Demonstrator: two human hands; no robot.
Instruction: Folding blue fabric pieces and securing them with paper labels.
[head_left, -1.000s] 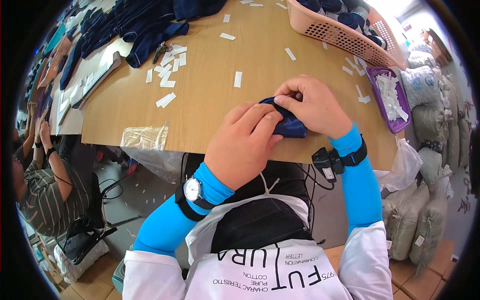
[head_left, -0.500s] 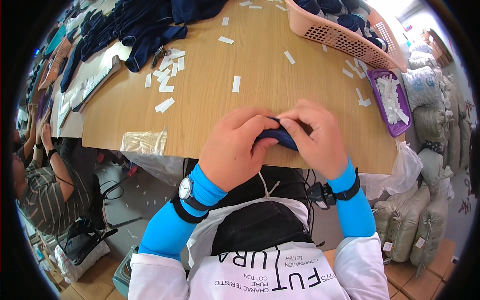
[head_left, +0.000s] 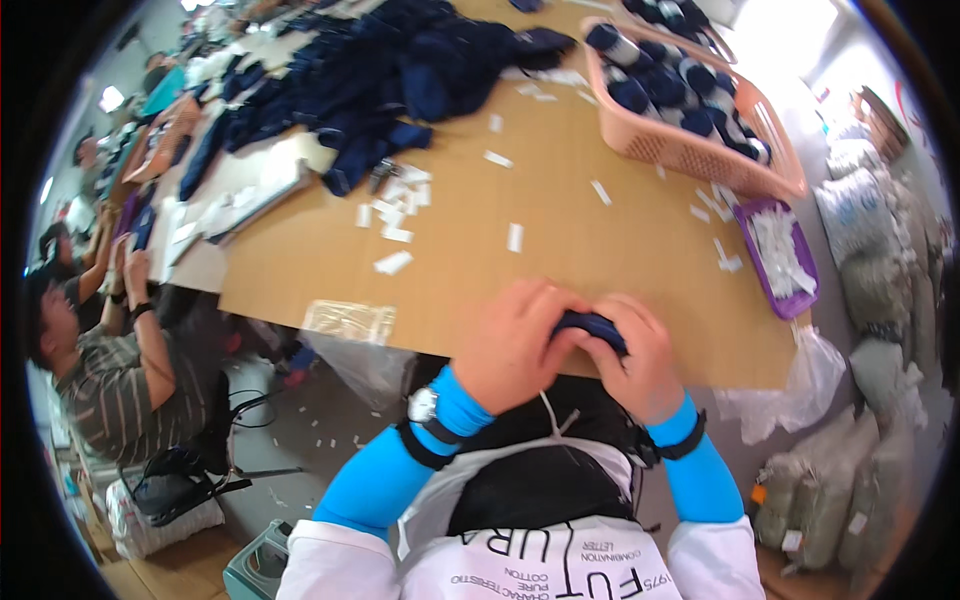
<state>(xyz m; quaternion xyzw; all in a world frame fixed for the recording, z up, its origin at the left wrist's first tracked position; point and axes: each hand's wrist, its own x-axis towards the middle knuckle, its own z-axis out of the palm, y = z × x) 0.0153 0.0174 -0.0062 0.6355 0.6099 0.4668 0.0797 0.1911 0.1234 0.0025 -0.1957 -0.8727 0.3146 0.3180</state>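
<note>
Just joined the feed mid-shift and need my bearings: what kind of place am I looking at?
Probably a garment packing workshop. A heap of navy socks covers the far end of the wooden table, an orange basket holds rolled pairs, and both hands grip one navy piece.

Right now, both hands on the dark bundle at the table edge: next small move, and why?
Probably finish tucking the navy sock bundle closed. The left hand and right hand both pinch it at the near edge of the table, only a small part showing between them, so it looks half rolled and not ready for release.
</note>
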